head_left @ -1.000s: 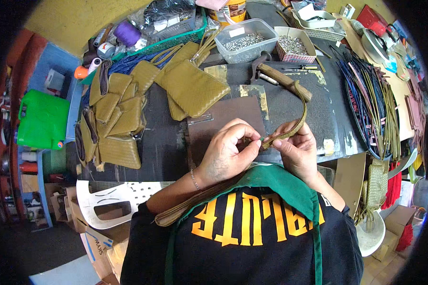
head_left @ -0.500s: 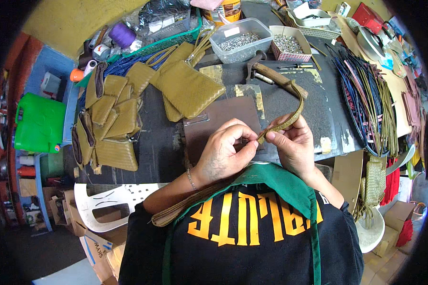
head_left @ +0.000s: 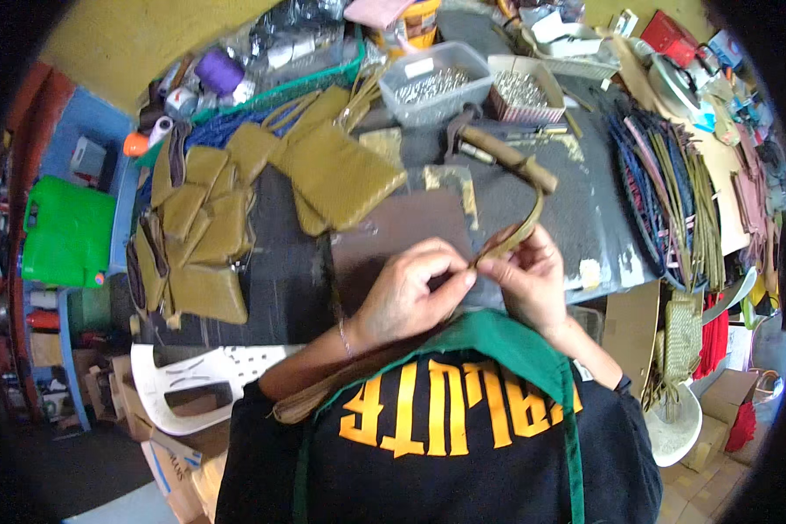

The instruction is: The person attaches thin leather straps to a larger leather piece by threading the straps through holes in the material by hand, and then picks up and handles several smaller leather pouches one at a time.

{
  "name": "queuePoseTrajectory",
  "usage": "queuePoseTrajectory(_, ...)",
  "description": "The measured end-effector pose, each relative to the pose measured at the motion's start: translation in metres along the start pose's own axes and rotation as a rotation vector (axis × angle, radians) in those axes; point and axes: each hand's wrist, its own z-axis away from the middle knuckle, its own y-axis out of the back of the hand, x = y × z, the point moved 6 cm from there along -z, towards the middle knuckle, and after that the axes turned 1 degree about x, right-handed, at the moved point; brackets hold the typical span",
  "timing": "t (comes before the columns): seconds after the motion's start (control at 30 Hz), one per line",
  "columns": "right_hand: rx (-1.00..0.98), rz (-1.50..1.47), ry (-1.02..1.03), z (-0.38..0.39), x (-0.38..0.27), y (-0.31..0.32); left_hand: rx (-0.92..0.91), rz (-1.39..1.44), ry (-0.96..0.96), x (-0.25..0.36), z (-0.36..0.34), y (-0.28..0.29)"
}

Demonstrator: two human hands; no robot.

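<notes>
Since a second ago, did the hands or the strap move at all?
Hardly. Both hands, left hand and right hand, still pinch the olive strap close together over the dark mat; the grip did not change. The pile of olive pouches and the clear tub stayed put.

We see a matt olive webbing strap [head_left: 522, 229], coarse woven olive cloth pouches [head_left: 201, 236], a clear plastic tub [head_left: 437, 83] of shiny metal rivets, our dark, worn, matt worktop [head_left: 279, 279]

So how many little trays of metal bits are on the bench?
2. A clear plastic tub at the top centre, and a pinkish tray right beside it. More may be hidden in the clutter.
</notes>
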Motion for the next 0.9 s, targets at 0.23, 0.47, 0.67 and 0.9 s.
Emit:
queuePoseTrajectory(0.23, 0.021, 0.392, -0.258, -0.045, 0.019, 0.055, 0.001, 0.230, 0.145, -0.020, 0.013, -0.001)
queuePoseTrajectory(0.47, 0.303, 1.581, 0.151, -0.197, -0.038, 0.151, 0.007, 0.428, 0.203, -0.029, 0.009, 0.002)
queuePoseTrajectory(0.67, -0.101, 2.130, 0.024, -0.284, 0.005, 0.190, -0.116, 0.526, 0.168, -0.034, 0.002, 0.006)
queuePoseTrajectory(0.9, -0.065, 1.923, -0.332, -0.287, 0.013, 0.197, -0.134, 0.629, 0.201, -0.043, 0.001, 0.009)
